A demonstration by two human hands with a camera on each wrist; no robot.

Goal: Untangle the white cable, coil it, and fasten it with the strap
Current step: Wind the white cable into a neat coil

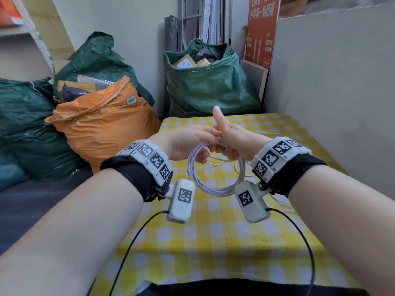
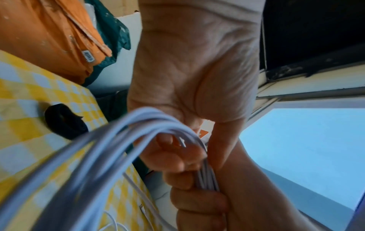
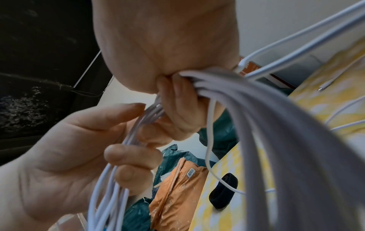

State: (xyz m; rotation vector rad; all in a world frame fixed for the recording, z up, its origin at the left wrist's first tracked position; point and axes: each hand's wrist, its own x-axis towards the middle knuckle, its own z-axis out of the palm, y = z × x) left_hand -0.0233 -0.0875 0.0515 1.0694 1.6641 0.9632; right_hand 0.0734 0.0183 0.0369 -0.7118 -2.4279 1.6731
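The white cable (image 1: pixel 213 190) hangs as a coil of several loops above the yellow-checked table (image 1: pixel 213 242). My left hand (image 1: pixel 192 144) and right hand (image 1: pixel 233 142) meet at the top of the coil. Both grip the bundled strands, and the right thumb points up. In the left wrist view my left fingers (image 2: pixel 168 156) curl round the cable (image 2: pixel 118 140). In the right wrist view my right fingers (image 3: pixel 177 109) clamp the bundle (image 3: pixel 256 117). A loose length (image 1: pixel 241 169) trails onto the cloth, with its plug (image 1: pixel 265 132) further back. The black strap (image 2: pixel 65 121) (image 3: pixel 223 192) lies rolled on the table, hidden in the head view.
An orange sack (image 1: pixel 102 124) and green sacks (image 1: pixel 209 82) stand past the table's left and far edges. A grey board (image 1: pixel 331 82) walls the right side. Black camera leads (image 1: pixel 132 242) hang from both wrists over the near cloth.
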